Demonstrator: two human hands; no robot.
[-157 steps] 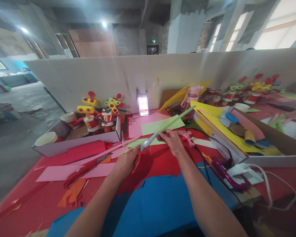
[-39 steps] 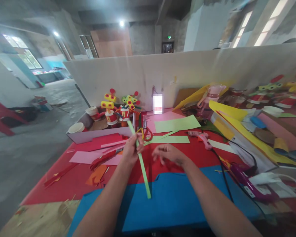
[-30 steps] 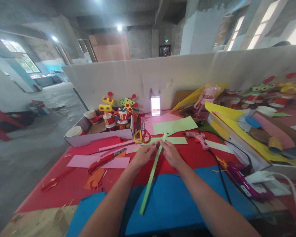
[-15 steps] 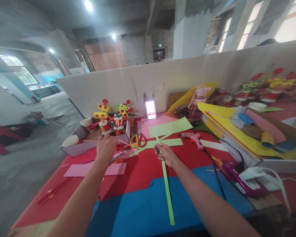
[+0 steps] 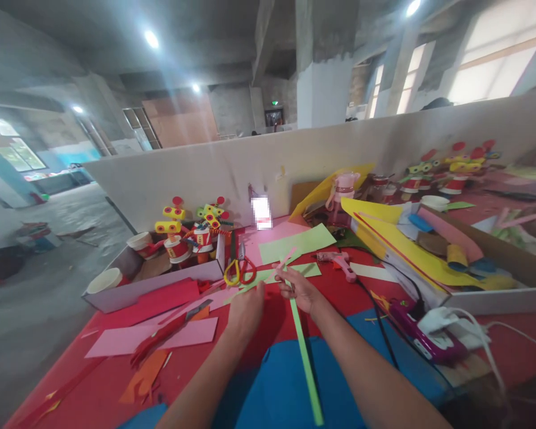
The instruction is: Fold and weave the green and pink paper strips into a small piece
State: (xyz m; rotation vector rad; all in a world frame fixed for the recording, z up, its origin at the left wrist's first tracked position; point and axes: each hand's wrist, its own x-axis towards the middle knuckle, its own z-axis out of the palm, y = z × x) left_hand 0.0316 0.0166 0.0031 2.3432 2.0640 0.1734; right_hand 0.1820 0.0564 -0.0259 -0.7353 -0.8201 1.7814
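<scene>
My right hand (image 5: 300,290) pinches a long light-green paper strip (image 5: 304,351), which hangs down toward the front edge. Close to its left, my left hand (image 5: 246,308) is closed, fingertips on a narrow pink paper strip (image 5: 287,258) that slants up across the green strip's top end. Beyond the hands lie a light-green sheet (image 5: 297,242) and a narrower green piece (image 5: 310,270). Scissors (image 5: 232,272) with yellow and red handles rest left of them. A pink glue gun (image 5: 346,266) is to the right.
At left, a box (image 5: 158,285) holds paper cups and robot-like paper figures (image 5: 177,244). Pink sheets (image 5: 120,341) and orange scraps (image 5: 145,375) lie on the red surface. A purple power strip (image 5: 424,336), black cables and a box with yellow paper (image 5: 393,229) occupy the right.
My left hand has moved right from beside the paper figures to my right hand, with a pink strip now at its fingertips. My right hand still grips the green strip. The view has shifted.
</scene>
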